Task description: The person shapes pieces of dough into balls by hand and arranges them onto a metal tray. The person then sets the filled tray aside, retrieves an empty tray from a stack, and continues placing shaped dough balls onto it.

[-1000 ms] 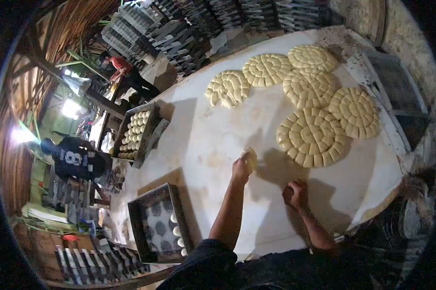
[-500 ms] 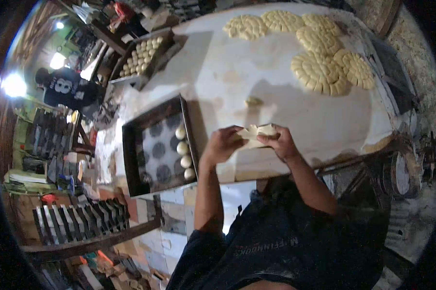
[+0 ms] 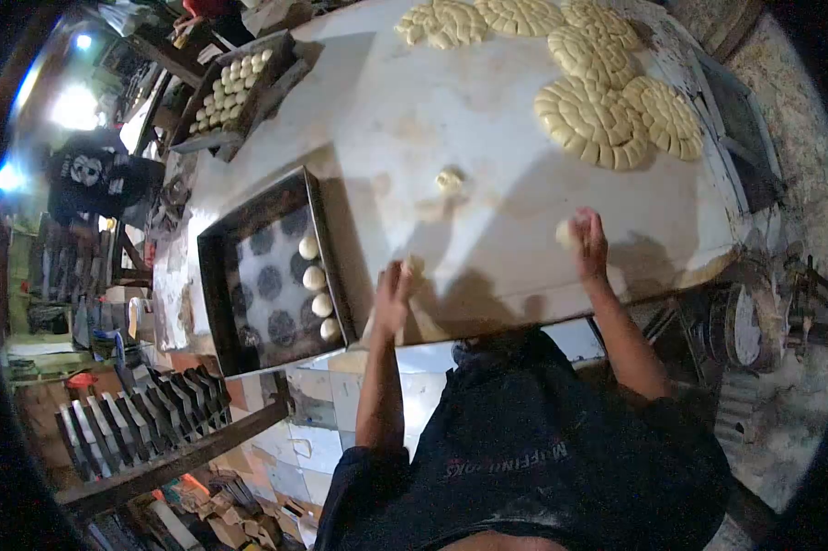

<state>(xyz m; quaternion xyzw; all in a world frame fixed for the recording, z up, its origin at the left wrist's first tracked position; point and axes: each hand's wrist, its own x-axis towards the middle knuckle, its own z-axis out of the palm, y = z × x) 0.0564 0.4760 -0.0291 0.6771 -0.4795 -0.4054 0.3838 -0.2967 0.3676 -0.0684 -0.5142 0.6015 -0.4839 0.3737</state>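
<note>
My left hand is low over the table near the dark tray's right wall, closed on a pale dough piece. Farther right, my right hand is raised above the table, its fingers curled round another dough piece. A small lump of dough lies on the tabletop between and beyond the hands. Several round dough balls sit in a column along the right side of the dark tray, whose lined bottom shows dark round patches.
Several large rounds of scored dough lie at the far right of the table. A second tray with many dough balls stands at the back left. People in dark and red clothing are beyond. Dark slatted pieces stand lower left.
The dough stretched between my hands is now in two separate pieces. My hands have moved apart, left hand leftward and down, right hand rightward. The whole view has shifted slightly.
</note>
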